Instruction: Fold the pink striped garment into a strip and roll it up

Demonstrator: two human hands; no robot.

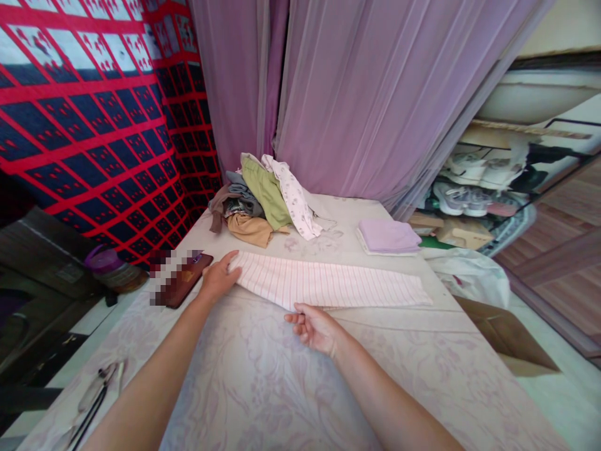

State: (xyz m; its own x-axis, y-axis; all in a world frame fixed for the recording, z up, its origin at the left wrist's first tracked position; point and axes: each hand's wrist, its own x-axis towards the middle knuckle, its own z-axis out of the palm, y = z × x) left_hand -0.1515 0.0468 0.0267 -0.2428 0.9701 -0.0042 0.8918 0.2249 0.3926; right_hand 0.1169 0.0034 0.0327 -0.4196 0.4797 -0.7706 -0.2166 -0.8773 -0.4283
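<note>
A pair of white-and-pink striped trousers [328,282] lies folded lengthwise across the bed, its narrower leg end to the right. At the wider left end, my left hand [220,279] grips the cloth between thumb and fingers. My right hand [315,329] is turned palm up at the near edge of the trousers, fingers loosely curled and apart, with a fingertip touching or very close to the cloth. Nothing shows in that palm. Just left of my left hand lies a dark red phone-like item [185,285], partly blurred out.
A loose heap of clothes [265,194] sits at the back of the bed [263,388]. Folded lilac cloth [389,237] rests at the back right. Eyeglasses [96,388] lie at the front left. Purple curtains [375,94] hang behind; a cardboard box [507,332] stands right of the bed.
</note>
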